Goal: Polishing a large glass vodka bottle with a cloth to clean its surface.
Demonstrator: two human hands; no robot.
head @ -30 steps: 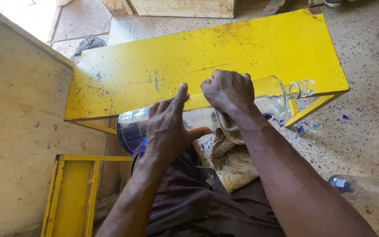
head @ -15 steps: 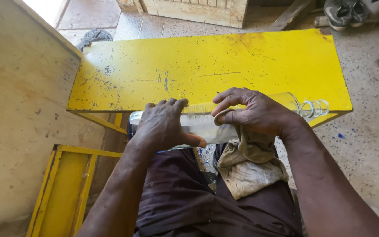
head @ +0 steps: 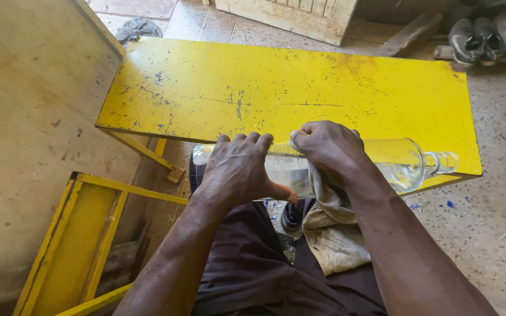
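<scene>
1. Left hand point(head: 238, 172) fingers wrapped around bottle point(head: 396, 161), lying sideways at the bench point(head: 206, 88) edge over the lap.
2. Right hand point(head: 329, 149) clamps rag point(head: 332, 234) on glass.
3. Risk: smooth glass could slip, roll off, and break on the floor.

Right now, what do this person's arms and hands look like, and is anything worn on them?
Both forearms are bare: no sleeves, gloves, watch or rings show on the left hand or the right hand. Below them, only dark brown clothing covers the lap.
</scene>
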